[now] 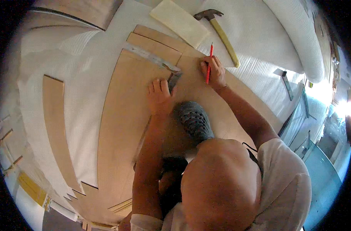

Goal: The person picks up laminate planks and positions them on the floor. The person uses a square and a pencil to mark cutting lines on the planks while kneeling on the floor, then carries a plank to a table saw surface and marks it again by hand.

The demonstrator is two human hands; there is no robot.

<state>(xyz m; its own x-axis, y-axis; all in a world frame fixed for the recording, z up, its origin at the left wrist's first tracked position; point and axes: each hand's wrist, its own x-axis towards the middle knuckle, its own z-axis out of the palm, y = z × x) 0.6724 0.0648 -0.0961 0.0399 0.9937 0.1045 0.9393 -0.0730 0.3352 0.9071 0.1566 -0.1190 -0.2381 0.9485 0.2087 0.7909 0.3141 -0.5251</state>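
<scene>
My left hand [160,96] presses down on a wood-coloured floor plank, thumb and forefinger around the dark handle of a try square [174,79]. The square's metal blade [148,57] lies slanting across the planks, up and to the left of the hand. In my right hand [214,72] is a red pencil [209,71], its sharpened tip pointing away from me. That hand rests on the laid planks [191,69], to the right of the square. My foot in a grey patterned shoe [193,119] stands on the boards between my forearms.
Beyond my right hand lie a hammer [223,38] and a pale rectangular block [179,23]. A loose plank strip [56,127] is on the white underlay [83,115] at left. A roll of underlay [302,34] stands far right, near another metal square [287,85] and glass panels [323,173].
</scene>
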